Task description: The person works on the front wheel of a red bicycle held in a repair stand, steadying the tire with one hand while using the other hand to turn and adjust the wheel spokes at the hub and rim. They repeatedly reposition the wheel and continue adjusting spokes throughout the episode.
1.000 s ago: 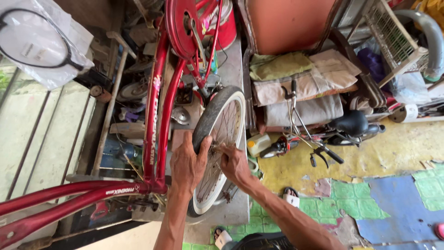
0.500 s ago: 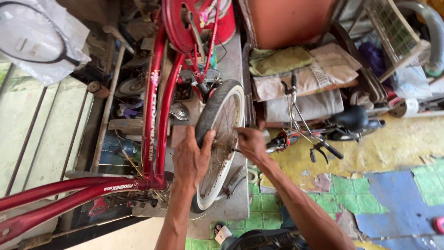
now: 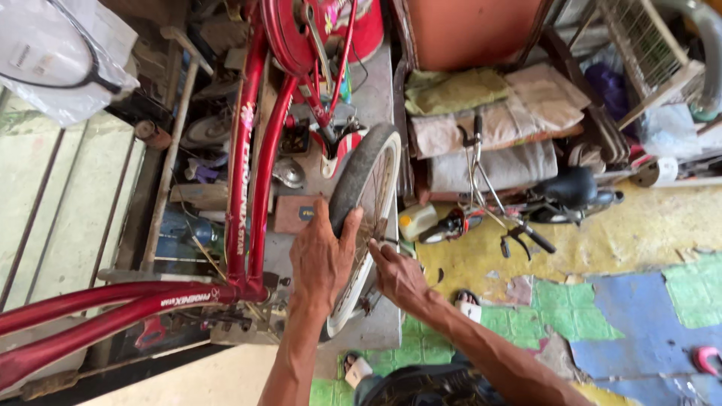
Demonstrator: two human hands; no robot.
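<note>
Hands are working on a bicycle wheel in the head view, the only view there is. The wheel is standing nearly upright at the middle of the picture, fixed in the red bicycle frame, which is lying across a cluttered workbench. The left hand is pressing flat against the black tyre near the wheel's lower part, fingers spread and curling over the tread, so it is gripping the tyre loosely rather than closing tight. The right hand is sitting just beside the rim on the other side, fingers pinching inward toward the spokes; whether it is holding a small tool or a spoke cannot be told. Both forearms are reaching up from the bottom edge. To the right, a small black bicycle is lying on its side on the yellow floor, near folded sacks. A white plastic bag is hanging at the upper left.
</note>
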